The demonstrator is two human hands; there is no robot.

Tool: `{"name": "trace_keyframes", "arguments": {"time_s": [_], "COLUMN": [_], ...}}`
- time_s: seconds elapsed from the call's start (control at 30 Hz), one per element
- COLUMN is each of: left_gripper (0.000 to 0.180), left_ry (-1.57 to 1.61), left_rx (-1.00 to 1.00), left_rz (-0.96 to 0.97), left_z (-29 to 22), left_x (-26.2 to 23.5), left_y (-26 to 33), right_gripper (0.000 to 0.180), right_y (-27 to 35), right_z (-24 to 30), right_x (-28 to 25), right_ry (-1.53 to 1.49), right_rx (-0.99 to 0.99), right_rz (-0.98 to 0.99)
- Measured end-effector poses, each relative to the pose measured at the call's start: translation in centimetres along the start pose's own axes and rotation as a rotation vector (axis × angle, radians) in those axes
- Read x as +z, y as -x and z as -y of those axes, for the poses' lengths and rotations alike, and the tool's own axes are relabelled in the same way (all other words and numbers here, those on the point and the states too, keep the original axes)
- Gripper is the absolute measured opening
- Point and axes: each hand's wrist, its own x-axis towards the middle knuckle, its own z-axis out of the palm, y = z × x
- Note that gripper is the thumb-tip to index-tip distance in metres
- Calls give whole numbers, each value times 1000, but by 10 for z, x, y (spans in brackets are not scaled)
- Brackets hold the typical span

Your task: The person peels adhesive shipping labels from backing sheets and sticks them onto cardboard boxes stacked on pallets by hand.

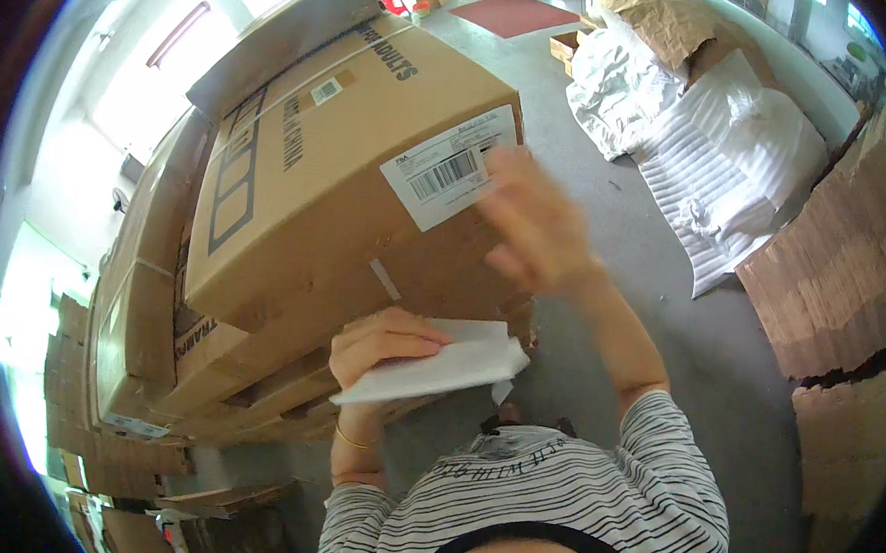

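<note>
A large brown cardboard box [360, 142] lies on top of a stack of boxes in front of me. On its near right end a white shipping label [449, 167] with a barcode wraps over the edge. My right hand [538, 221], blurred by motion, is at the label's right edge; its thumb stands apart from the fingers, and nothing shows in it. Whether the fingertips touch the label is unclear. Lower down, my left hand [384, 346] is closed on a stack of white label sheets [448, 365], with the thumb on top.
More cardboard boxes [142, 291] are stacked at the left. White foam wrapping [714, 171] and brown paper [667, 23] lie on the floor at the right. Torn cardboard sheets [840, 247] stand at the far right. A red mat [517, 15] lies at the back.
</note>
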Motion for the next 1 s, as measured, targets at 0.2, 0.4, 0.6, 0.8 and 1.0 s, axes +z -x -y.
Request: {"name": "trace_keyframes", "arguments": {"time_s": [0.2, 0.4, 0.6, 0.8, 1.0], "left_gripper": [87, 88, 84, 38, 20], "left_ry": [-168, -503, -315, -400, -100], "left_rx": [-112, 138, 241, 208, -68], "left_rz": [-830, -873, -582, -392, -370], "left_z": [-4, 15, 11, -11, -4], "left_x": [32, 30, 22, 6, 24], "left_y": [21, 45, 40, -4, -10], "right_gripper": [68, 71, 60, 36, 23], "right_y": [-12, -11, 3, -12, -20], "right_z": [-9, -34, 2, 62, 60], "right_x": [46, 27, -29, -29, -47], "right_ry": [231, 269, -388, -194, -242], "right_rx": [-62, 107, 201, 33, 107], "right_rz": [183, -76, -123, 213, 50]}}
